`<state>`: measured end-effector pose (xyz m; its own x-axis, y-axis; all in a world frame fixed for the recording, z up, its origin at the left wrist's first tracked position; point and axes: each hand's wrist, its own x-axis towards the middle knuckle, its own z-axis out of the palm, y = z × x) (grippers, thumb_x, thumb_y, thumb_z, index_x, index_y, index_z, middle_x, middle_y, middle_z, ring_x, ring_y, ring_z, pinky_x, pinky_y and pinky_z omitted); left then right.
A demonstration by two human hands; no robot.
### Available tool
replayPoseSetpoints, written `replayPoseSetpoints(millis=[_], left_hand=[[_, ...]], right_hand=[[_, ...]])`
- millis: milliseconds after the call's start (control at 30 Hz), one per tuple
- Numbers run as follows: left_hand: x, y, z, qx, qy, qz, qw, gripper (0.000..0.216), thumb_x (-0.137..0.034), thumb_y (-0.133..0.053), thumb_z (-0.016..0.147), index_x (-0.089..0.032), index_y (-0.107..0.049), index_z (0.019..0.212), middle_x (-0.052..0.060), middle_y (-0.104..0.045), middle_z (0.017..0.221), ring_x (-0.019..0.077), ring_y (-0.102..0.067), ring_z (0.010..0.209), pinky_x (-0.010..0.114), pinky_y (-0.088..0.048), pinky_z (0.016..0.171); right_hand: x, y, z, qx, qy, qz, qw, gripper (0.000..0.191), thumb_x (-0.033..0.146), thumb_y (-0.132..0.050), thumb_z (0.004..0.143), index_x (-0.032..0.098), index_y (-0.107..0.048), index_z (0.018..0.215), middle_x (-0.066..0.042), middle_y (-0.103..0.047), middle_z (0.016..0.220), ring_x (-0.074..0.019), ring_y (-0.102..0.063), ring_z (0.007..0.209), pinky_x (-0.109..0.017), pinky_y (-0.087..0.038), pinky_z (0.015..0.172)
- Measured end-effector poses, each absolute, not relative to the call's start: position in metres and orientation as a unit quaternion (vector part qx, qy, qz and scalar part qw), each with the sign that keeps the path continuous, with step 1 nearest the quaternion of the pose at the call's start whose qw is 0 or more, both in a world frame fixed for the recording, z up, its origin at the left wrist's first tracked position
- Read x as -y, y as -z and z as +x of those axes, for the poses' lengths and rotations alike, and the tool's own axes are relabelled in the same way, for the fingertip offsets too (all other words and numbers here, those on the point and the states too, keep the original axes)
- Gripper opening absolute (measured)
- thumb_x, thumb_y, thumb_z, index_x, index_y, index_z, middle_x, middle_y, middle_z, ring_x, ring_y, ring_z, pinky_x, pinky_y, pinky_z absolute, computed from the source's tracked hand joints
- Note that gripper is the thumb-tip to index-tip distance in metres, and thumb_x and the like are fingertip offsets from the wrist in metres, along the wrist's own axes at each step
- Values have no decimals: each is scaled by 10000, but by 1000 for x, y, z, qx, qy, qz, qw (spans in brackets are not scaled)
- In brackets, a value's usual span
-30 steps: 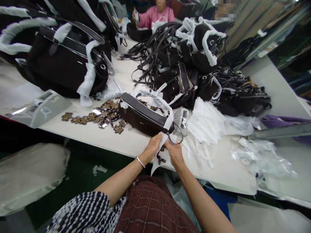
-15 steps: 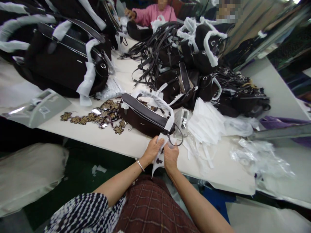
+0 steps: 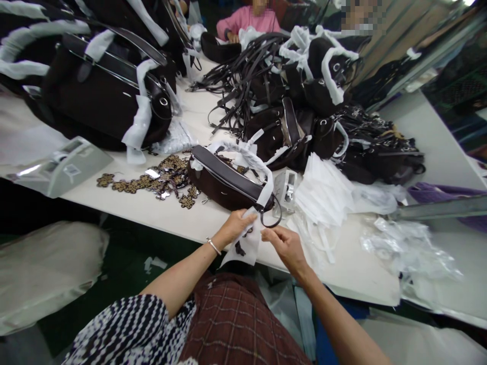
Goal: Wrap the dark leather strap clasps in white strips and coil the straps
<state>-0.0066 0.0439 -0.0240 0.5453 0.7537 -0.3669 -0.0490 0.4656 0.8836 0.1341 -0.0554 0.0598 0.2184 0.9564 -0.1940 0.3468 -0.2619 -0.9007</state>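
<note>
A small dark brown handbag [image 3: 222,181] lies on the white table [image 3: 167,213], its handle wrapped in white foam. My left hand [image 3: 233,226] is closed on a white foam sheet [image 3: 245,247] hanging from the bag's right end, with a dark charm showing through it. My right hand [image 3: 286,245] hovers just right of the sheet, fingers pinched together near the bag's metal ring [image 3: 271,215]. What the pinch holds I cannot make out.
Leopard-print charms [image 3: 152,181] lie left of the bag. A stack of white foam sheets [image 3: 323,192] and clear plastic bags [image 3: 407,243] sit to the right. Larger wrapped bags [image 3: 102,96], loose straps [image 3: 239,86] and more bags fill the back. A person in pink [image 3: 247,20] works opposite.
My right hand has pulled away to the right from the foam sheet. My left hand has moved slightly up and spread the sheet against the table edge.
</note>
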Motion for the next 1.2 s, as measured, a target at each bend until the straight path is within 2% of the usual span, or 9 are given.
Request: replayPoseSetpoints(millis=[200, 300, 400, 567, 667, 767, 867, 1033, 1200], left_hand=[[-51, 15, -13, -368, -230, 442, 785, 535, -607, -782, 638, -112, -658, 798, -18, -535, 630, 94, -441, 548, 230, -334, 523], [-54, 15, -16, -365, -216, 436, 794, 556, -625, -788, 611, -105, -664, 762, -25, -513, 608, 91, -418, 548, 235, -317, 529], [-57, 19, -18, -361, -208, 430, 801, 565, -627, -810, 560, -102, -671, 714, -24, -517, 602, 90, -412, 564, 237, -304, 544], [-61, 27, -23, -362, -195, 422, 808, 560, -619, -819, 494, -106, -666, 658, -4, -559, 598, 109, -447, 572, 254, -330, 567], [-61, 30, -26, -362, -187, 424, 809, 517, -566, -829, 472, -109, -663, 647, -3, -568, 591, 121, -460, 576, 264, -342, 577], [-59, 33, -25, -361, -187, 429, 806, 480, -516, -837, 476, -109, -658, 654, -6, -572, 605, 126, -465, 596, 268, -353, 595], [-56, 32, -24, -371, -201, 431, 797, 486, -528, -837, 491, -121, -635, 665, -21, -551, 612, 119, -449, 597, 257, -350, 585], [-39, 16, -39, -381, -243, 443, 774, 488, -600, -757, 629, -140, -611, 702, -22, -526, 645, 114, -450, 614, 233, -362, 574], [-10, -3, -51, -411, -276, 463, 735, 411, -475, -731, 714, -130, -648, 922, 17, -610, 772, 133, -535, 671, 233, -423, 610]], right_hand=[[30, -78, 120, 463, -451, -554, 525, 391, 400, -497, 956, 247, -591, 1304, -83, -683, 1252, -238, -650, 1136, -462, -512, 1005], [14, -63, 137, 643, -317, -566, 407, 290, 204, -507, 918, 232, -680, 1148, -68, -706, 1190, -221, -619, 1185, -485, -427, 1115], [9, -52, 162, 809, -176, -495, 262, 479, 28, -431, 845, 214, -638, 1235, -85, -669, 1256, -214, -548, 1278, -512, -352, 1174], [10, -58, 176, 922, -91, -366, 85, 543, 196, -631, 846, 196, -513, 1376, -121, -485, 1487, -286, -336, 1437, -582, -234, 1206], [6, -57, 170, 945, -85, -306, 84, 522, 362, -695, 846, 200, -546, 1319, -123, -552, 1418, -285, -419, 1366, -570, -273, 1185], [-5, -51, 166, 949, -71, -280, 125, 228, 226, -578, 926, 209, -627, 1148, -92, -675, 1210, -232, -544, 1197, -473, -403, 1105], [-19, -49, 163, 958, -71, -237, 145, 217, 119, -453, 959, 187, -652, 1012, -87, -705, 1063, -202, -578, 1090, -374, -482, 988], [-31, -54, 164, 969, -49, -197, 140, 227, 129, -433, 977, 172, -654, 1002, -81, -719, 1001, -197, -595, 960, -342, -472, 863], [-38, -51, 164, 979, -34, -172, 102, 221, 142, -449, 972, 174, -667, 960, -52, -678, 797, -184, -565, 771, -338, -398, 734]])
